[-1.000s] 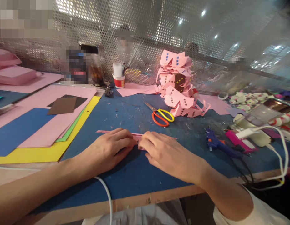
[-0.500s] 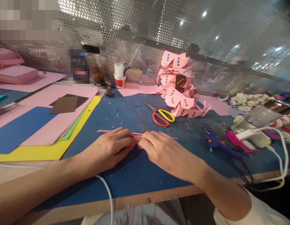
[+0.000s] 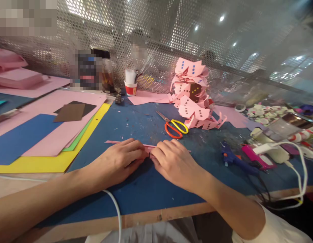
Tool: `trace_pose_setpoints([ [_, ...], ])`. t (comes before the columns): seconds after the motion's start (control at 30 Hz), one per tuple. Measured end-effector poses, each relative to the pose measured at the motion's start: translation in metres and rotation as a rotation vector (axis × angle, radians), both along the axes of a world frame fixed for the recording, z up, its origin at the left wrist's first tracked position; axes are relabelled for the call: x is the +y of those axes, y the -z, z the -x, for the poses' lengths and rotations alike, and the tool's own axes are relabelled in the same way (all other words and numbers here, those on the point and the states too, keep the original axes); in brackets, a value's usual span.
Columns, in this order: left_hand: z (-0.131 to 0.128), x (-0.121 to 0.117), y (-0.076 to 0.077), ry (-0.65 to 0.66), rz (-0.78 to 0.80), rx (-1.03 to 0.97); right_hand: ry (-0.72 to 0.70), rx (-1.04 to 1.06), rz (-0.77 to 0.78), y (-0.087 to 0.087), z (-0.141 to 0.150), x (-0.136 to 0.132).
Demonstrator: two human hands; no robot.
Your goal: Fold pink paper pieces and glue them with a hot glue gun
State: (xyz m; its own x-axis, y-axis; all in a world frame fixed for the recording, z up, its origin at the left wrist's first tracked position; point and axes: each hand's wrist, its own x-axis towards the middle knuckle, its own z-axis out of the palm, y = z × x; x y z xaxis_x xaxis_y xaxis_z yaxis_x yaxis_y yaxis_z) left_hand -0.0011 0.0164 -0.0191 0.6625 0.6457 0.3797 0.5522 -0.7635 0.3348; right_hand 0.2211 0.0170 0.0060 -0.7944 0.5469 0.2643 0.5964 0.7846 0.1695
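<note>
Between my two hands a narrow strip of pink paper (image 3: 149,147) lies low over the blue table top. My left hand (image 3: 124,157) has its fingers closed on the left part of the strip, whose end sticks out past the knuckles. Closed on the right part is my right hand (image 3: 171,158), its fingertips almost touching those of the left. Most of the strip is hidden under the fingers. Beyond the hands rest scissors (image 3: 175,126) with one red and one yellow handle, blades slightly apart. A stack of folded pink paper pieces (image 3: 193,94) with small coloured squares stands behind them.
Coloured paper sheets (image 3: 37,135) lie at the left. A blue glue gun (image 3: 234,158), a pink device (image 3: 257,157) and white cables (image 3: 302,168) are at the right. Against the perforated metal screen (image 3: 161,33) stand a paper cup (image 3: 130,87) and a dark bottle (image 3: 107,79).
Both hands stay at nearly the same place on the pink strip. The right hand and forearm have shifted slightly, and less of the strip's right end shows. The view has moved a little.
</note>
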Motion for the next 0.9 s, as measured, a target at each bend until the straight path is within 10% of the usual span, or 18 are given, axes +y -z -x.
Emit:
trace_pose_setpoints([
  [0.9,0.0023,-0.0004,0.0028,-0.013,-0.038,0.050,0.163,0.179,0.207,0.0067,0.0038,-0.0006],
])
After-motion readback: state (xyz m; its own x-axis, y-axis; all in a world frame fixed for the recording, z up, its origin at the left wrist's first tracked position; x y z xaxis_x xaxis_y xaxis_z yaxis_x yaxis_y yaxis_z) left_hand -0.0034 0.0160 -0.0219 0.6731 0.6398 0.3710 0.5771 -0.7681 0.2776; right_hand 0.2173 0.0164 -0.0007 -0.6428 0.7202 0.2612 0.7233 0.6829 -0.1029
